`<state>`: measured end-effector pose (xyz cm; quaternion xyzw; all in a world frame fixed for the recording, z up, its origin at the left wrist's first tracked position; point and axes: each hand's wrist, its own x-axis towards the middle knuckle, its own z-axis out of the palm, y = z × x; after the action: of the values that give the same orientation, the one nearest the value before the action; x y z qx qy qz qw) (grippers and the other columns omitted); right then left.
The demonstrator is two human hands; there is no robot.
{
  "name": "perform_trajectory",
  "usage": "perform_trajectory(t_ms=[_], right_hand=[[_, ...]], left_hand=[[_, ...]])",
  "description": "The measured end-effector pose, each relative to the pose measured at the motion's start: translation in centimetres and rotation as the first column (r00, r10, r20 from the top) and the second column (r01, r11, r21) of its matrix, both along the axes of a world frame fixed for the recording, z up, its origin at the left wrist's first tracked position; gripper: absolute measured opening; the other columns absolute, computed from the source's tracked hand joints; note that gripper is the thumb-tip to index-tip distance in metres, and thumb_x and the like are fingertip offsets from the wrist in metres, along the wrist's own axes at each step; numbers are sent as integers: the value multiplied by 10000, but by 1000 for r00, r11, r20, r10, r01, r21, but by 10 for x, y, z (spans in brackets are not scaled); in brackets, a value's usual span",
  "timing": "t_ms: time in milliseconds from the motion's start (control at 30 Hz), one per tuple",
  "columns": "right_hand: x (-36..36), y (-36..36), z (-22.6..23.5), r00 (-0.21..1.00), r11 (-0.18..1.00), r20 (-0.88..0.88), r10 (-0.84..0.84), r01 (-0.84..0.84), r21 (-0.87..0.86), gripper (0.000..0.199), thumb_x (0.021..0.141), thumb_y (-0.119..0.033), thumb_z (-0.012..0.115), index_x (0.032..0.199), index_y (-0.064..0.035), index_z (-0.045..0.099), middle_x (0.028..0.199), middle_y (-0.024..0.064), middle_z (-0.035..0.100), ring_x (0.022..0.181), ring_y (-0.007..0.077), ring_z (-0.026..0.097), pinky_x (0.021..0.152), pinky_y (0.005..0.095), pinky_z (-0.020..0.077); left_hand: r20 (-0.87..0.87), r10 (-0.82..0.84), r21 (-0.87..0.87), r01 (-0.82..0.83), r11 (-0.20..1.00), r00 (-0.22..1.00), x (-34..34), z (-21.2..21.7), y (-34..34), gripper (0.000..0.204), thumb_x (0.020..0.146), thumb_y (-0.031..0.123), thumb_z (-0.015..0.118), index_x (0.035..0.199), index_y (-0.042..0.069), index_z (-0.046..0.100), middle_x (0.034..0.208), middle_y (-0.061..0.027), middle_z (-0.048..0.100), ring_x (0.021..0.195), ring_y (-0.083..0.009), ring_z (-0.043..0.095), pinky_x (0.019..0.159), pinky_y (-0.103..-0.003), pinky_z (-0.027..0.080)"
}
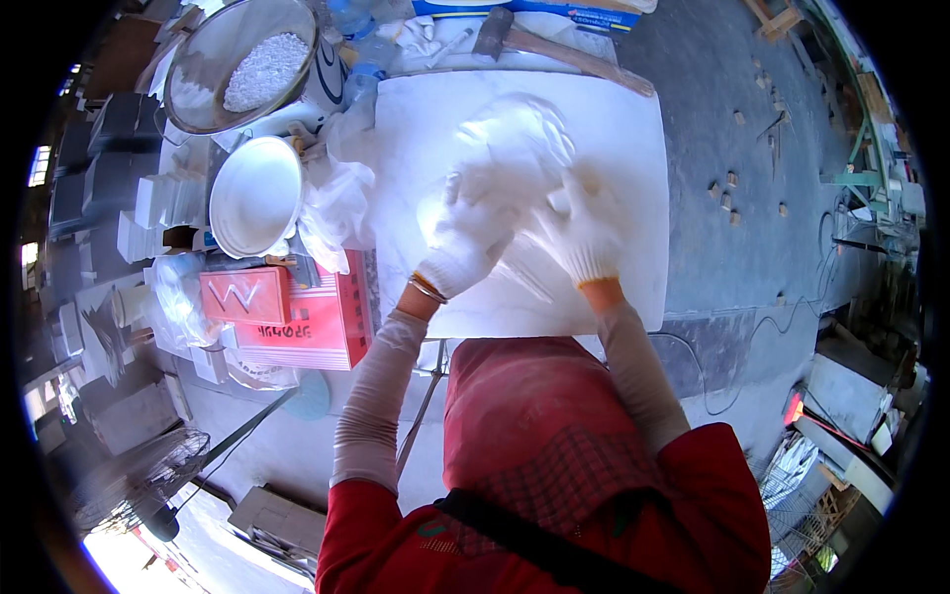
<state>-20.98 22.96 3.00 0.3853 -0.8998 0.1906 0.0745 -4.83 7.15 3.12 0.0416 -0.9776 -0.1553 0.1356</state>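
Both my hands wear white knit gloves and work over a white slab (406, 119). A pale rounded mass (515, 129) lies on its middle; glare hides whether it is powder or solid. My left hand (467, 243) is at the near left side of this mass, its fingers washed out against the white. At the near right side, my right hand (586, 228) reaches forward with thumb and fingers apart, and no held thing shows in it. Pale streaks (524, 277) mark the slab between my wrists.
Beyond the slab lies a hammer (574, 59) with a wooden handle. To the left stand a large bucket (188, 119) with white lumps, a white bowl (255, 198), crumpled plastic (336, 198) and a red box (341, 317). Small blocks (727, 201) lie scattered on the floor at right.
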Motion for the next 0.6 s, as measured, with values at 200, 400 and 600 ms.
perform_trajectory(t_ms=[200, 400, 600], right_hand=[[-38, -42, -15, 979, 980, 57, 194, -191, -53, 672, 846, -349, 835, 1471, -218, 627, 1249, 132, 720, 1026, 349, 699, 896, 502, 553], [-10, -24, -20, 984, 990, -111, 138, -139, -4, 649, 848, -417, 823, 1445, -242, 639, 1230, 109, 730, 993, 325, 711, 789, 496, 570], [-26, -48, -11, 990, 964, 75, 123, -137, 228, 586, 900, -445, 788, 1429, -228, 659, 1340, 185, 688, 1067, 356, 700, 860, 494, 571]], left_hand=[[-235, 215, 199, -169, 965, 948, 20, -2, -11, 458, 936, 113, 758, 1390, 133, 708, 1485, -155, 625, 1446, -391, 534, 1252, -608, 330], [-234, 584, 351, -492, 796, 777, 42, -35, -15, 477, 974, 154, 733, 1439, 71, 661, 1510, -192, 599, 1435, -434, 523, 1231, -591, 353], [-237, 609, 139, -594, 793, 757, 33, -50, -3, 457, 1025, 235, 706, 1445, 60, 658, 1491, -219, 605, 1448, -442, 507, 1246, -600, 325]])
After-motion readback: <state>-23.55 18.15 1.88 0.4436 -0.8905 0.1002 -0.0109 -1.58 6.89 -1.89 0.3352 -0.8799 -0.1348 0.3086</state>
